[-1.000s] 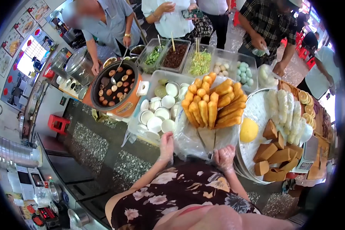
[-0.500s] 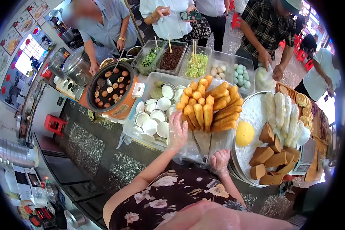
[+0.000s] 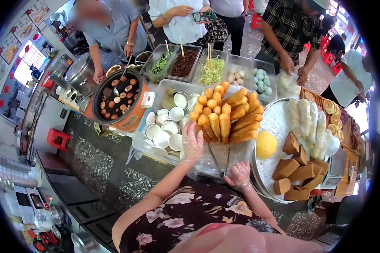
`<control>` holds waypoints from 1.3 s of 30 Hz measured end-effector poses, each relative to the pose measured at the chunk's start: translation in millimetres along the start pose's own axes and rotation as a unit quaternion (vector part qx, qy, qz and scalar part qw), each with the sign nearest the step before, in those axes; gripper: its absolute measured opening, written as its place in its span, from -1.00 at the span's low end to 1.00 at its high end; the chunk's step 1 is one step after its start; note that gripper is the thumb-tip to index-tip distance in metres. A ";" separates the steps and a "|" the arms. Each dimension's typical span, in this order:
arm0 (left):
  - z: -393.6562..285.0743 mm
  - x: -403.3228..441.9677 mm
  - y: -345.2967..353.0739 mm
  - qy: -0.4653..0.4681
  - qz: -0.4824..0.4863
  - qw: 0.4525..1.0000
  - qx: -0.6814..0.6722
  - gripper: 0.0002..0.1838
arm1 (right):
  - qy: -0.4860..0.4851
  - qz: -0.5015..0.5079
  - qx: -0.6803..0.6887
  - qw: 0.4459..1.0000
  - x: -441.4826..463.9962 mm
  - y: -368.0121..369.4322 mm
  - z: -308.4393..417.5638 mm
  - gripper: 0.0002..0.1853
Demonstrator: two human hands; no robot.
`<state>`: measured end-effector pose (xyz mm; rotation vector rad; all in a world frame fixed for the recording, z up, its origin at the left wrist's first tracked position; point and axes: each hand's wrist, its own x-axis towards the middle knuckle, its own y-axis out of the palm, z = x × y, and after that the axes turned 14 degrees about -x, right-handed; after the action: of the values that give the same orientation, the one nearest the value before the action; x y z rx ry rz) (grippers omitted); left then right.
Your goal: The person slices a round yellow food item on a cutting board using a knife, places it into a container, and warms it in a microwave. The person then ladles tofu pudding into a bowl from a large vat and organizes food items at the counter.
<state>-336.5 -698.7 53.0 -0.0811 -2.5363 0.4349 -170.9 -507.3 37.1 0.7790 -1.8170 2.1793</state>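
My left hand (image 3: 192,144), in a clear plastic glove, has its fingers stretched out along the left side of a heap of golden fried dough sticks (image 3: 223,118). It seems to touch the lowest sticks, though the exact contact is unclear. Metal tongs (image 3: 220,162) lie under the front of the heap, their handle end towards me. Just right of that end is my right hand (image 3: 239,174), also gloved, with curled fingers; whether anything is inside them is hidden. White bowls (image 3: 169,126) fill a plastic tub left of my left hand. A yellow round item (image 3: 266,144) sits right of the heap.
An orange pot (image 3: 133,116) with eggs in dark liquid stands at the left. Tubs of shredded vegetables (image 3: 213,72) and pale eggs (image 3: 261,82) line the back. A round tray (image 3: 269,116) holds brown cake blocks (image 3: 302,170) and wrapped rolls. Several people stand across the stall.
The view has shifted a little, so most things sit further left. My hands keep nearly the same places. Across the stall, the person with a phone has brought the free hand nearer to it.
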 end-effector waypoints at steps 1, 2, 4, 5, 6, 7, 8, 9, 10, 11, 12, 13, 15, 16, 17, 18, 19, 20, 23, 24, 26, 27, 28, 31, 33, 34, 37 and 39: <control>-0.5 0.6 0.4 0.003 -0.003 1.000 -0.004 -0.54 | 0.011 0.015 -0.003 1.000 -3.0 2.0 0.5 -0.60; -1.8 0.0 -0.5 0.001 -0.003 1.000 -0.002 -0.54 | 0.008 0.013 -0.008 1.000 -2.2 0.9 1.5 -0.60; -3.0 0.9 -0.9 0.000 -0.006 1.000 -0.001 -0.54 | 0.025 0.016 -0.013 0.999 0.6 -0.7 4.9 -0.64; -2.5 1.1 -0.7 0.006 -0.008 1.000 0.002 -0.54 | 0.035 0.026 -0.012 0.999 4.6 -4.8 8.1 -0.69; -1.9 -0.5 -0.3 0.011 -0.010 1.000 0.006 -0.54 | 0.033 0.027 -0.014 0.999 9.2 -7.6 11.7 -0.69; -0.4 -2.3 1.1 0.006 -0.010 1.000 0.003 -0.54 | 0.051 0.053 -0.014 0.997 13.9 -10.3 15.9 -0.71; 1.4 -1.8 2.4 0.007 -0.013 1.000 0.009 -0.54 | 0.071 0.080 -0.013 0.994 18.1 -13.3 19.8 -0.73; 2.2 -3.6 2.4 0.010 -0.014 1.000 0.014 -0.54 | 0.081 0.127 0.002 0.989 20.1 -14.2 21.1 -0.77; 2.0 -5.3 1.9 0.008 -0.011 1.000 0.011 -0.54 | 0.084 0.130 -0.001 0.988 24.9 -16.0 23.6 -0.77; 0.6 -4.9 0.8 0.002 -0.008 1.000 0.014 -0.54 | 0.083 0.134 0.008 0.988 31.1 -19.0 27.2 -0.78; -0.5 -3.0 0.8 -0.001 -0.007 1.000 0.015 -0.55 | 0.080 0.136 0.014 0.987 35.7 -21.9 30.4 -0.79; 5.0 -3.9 3.5 0.005 -0.015 1.000 0.019 -0.54 | 0.083 0.157 0.040 0.983 37.9 -19.5 30.9 -0.79; 12.0 -6.7 8.7 0.008 -0.029 0.999 0.040 -0.54 | 0.102 0.111 0.035 0.988 27.1 6.9 31.5 -0.77; 12.4 -5.5 8.5 0.020 -0.023 0.999 0.034 -0.55 | 0.130 0.112 0.049 0.984 35.0 -2.1 36.3 -0.82; 18.1 -7.3 12.5 0.044 -0.032 0.998 0.045 -0.56 | 0.151 0.138 0.023 0.978 33.5 1.6 36.1 -0.80; 12.9 -7.5 9.9 0.025 -0.037 0.999 -0.005 -0.56 | 0.153 0.123 0.041 0.980 34.9 0.4 36.2 -0.78; -9.4 -4.8 -3.0 0.064 -0.023 0.998 0.003 -0.55 | 0.159 0.138 0.021 0.977 33.7 0.2 37.0 -0.77; -15.3 -7.5 -9.7 0.078 0.013 0.997 -0.022 -0.52 | 0.158 0.143 0.025 0.977 36.6 -1.9 37.2 -0.77; -47.5 -16.3 -20.1 0.141 0.099 0.982 -0.082 -0.51 | 0.162 0.155 0.045 0.973 40.2 -3.1 38.0 -0.77; -58.8 -16.2 -24.4 0.155 0.175 0.969 -0.075 -0.52 | 0.168 0.165 0.047 0.971 41.8 -4.5 39.3 -0.78; -61.4 -21.7 -26.6 0.163 0.252 0.952 -0.062 -0.53 | 0.183 0.168 0.048 0.968 41.0 -5.0 40.6 -0.78; -53.0 -24.7 -23.1 0.163 0.250 0.951 -0.084 -0.53 | 0.181 0.167 0.054 0.968 38.0 -2.1 40.3 -0.80; -44.9 -25.7 -18.9 0.166 0.246 0.949 -0.106 -0.54 | 0.178 0.165 0.058 0.968 37.5 0.2 38.1 -0.81; -40.0 -27.9 -16.8 0.177 0.249 0.947 -0.094 -0.55 | 0.208 0.077 0.107 0.969 39.3 -6.2 42.1 -0.83; -42.3 -27.8 -15.4 0.192 0.272 0.940 -0.074 -0.56 | 0.245 0.070 0.121 0.959 38.1 -4.0 42.7 -0.82; -43.7 -28.2 -14.9 0.189 0.273 0.941 -0.071 -0.56 | 0.282 0.064 0.131 0.948 37.1 -3.3 42.4 -0.78; -49.9 -30.3 -17.1 0.206 0.311 0.926 -0.061 -0.55 | 0.210 0.036 0.104 0.971 30.7 2.7 33.0 -0.67; -50.5 -31.3 -17.2 0.202 0.311 0.927 -0.060 -0.53 | 0.185 0.017 0.104 0.977 32.4 2.5 32.3 -0.68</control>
<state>-282.3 -705.0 82.3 -0.9404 -2.0775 0.4416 -190.7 -544.5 54.9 0.3436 -1.4477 2.3694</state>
